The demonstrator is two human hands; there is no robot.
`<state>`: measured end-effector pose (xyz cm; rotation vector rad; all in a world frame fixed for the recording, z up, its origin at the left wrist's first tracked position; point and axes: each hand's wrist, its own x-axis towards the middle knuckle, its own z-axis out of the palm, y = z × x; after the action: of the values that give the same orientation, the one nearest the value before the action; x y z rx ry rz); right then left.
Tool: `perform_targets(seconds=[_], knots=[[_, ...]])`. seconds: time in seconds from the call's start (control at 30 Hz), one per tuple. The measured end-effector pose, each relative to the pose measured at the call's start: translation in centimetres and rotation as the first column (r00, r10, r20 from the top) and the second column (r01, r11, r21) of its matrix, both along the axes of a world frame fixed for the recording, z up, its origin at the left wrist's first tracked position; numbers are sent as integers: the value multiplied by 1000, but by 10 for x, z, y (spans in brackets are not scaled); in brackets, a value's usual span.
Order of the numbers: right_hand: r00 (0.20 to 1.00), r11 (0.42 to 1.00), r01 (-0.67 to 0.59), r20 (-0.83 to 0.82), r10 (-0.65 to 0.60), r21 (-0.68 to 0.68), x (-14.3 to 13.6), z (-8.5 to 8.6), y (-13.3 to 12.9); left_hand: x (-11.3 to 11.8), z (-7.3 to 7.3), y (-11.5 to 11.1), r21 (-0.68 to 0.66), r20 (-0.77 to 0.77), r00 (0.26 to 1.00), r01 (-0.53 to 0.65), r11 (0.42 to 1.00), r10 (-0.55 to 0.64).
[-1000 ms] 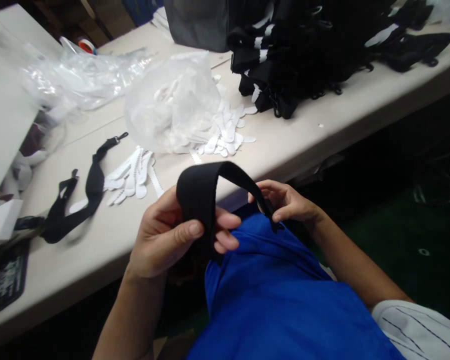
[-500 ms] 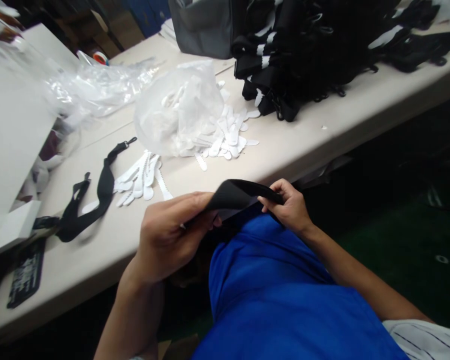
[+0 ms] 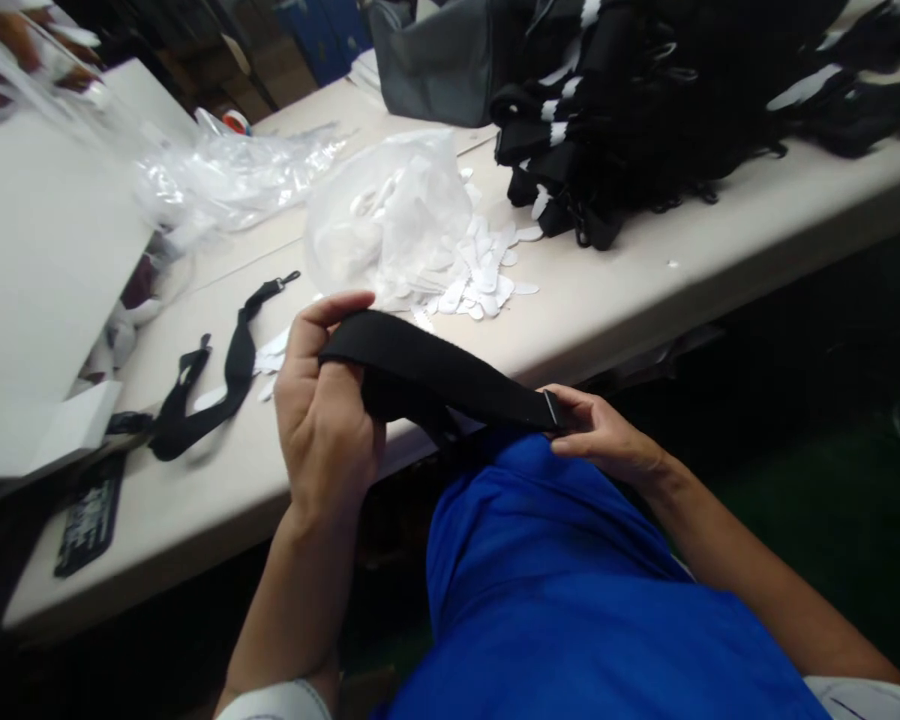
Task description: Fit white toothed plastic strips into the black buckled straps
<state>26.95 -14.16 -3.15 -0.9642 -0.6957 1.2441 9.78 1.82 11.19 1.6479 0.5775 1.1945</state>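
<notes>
A wide black strap [image 3: 442, 368] stretches between my two hands above my lap, in front of the table edge. My left hand [image 3: 326, 410] holds its folded end, with the fingers behind and over the loop. At the other end my right hand [image 3: 596, 432] pinches the strap beside a thin metal buckle [image 3: 551, 408]. Part of the strap hangs folded underneath, and its lower end is hidden. Another black strap [image 3: 240, 365] with a hook lies on the table at the left.
The pale table [image 3: 607, 325] carries a clear plastic bag [image 3: 390, 220], loose white tabs [image 3: 487, 270], a heap of black straps [image 3: 645, 120], a grey bag [image 3: 439, 65], a white box [image 3: 45, 280] and a dark phone-like object [image 3: 90, 515].
My left hand has risen and turned, lifting its end of the strap. The strap now shows its broad face, and the buckle has come into sight by my right hand. The view has shifted slightly.
</notes>
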Motion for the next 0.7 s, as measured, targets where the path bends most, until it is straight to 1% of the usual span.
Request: perform_targets(seconds=[0.03, 0.07, 0.1, 0.17, 0.27, 0.37, 0.43, 0.5, 0.53, 0.57, 0.63, 0.7], knots=[[997, 998, -62, -36, 63, 18, -1, -1, 1, 3, 4, 0, -65, 71, 996, 55, 996, -50], [992, 994, -108, -55, 109, 32, -2, -2, 2, 5, 8, 0, -80, 116, 991, 76, 994, -67], [989, 990, -135, -51, 137, 42, -5, -3, 4, 7, 12, 0, -66, 134, 989, 69, 995, -60], [989, 987, -148, 33, 146, 64, -11, -4, 10, 11, 18, -2, -37, 151, 988, 46, 998, -40], [969, 984, -104, 239, 68, 143, -25, -1, 23, 16, 24, -9, -17, 166, 985, -45, 999, 47], [906, 972, -60, 421, -42, 225, -38, 3, 37, 21, 27, -18, -37, 229, 965, -125, 991, 130], [835, 967, -50, 541, -96, 249, -44, 3, 45, 24, 27, -23, -73, 320, 938, -113, 991, 130], [758, 962, -60, 640, -130, 267, -48, 3, 52, 27, 28, -28, -101, 425, 901, -48, 994, 87], [737, 956, -77, 662, -135, 282, -50, 4, 55, 28, 28, -31, -112, 468, 882, -4, 994, 57], [739, 950, -106, 662, -123, 294, -51, 4, 56, 29, 29, -33, -125, 506, 862, 37, 991, 32], [798, 933, -180, 600, -46, 311, -54, 5, 57, 30, 30, -34, -166, 544, 839, 92, 982, 13], [877, 911, -268, 471, 97, 312, -56, 6, 54, 30, 29, -30, -196, 535, 844, 74, 978, 43]])
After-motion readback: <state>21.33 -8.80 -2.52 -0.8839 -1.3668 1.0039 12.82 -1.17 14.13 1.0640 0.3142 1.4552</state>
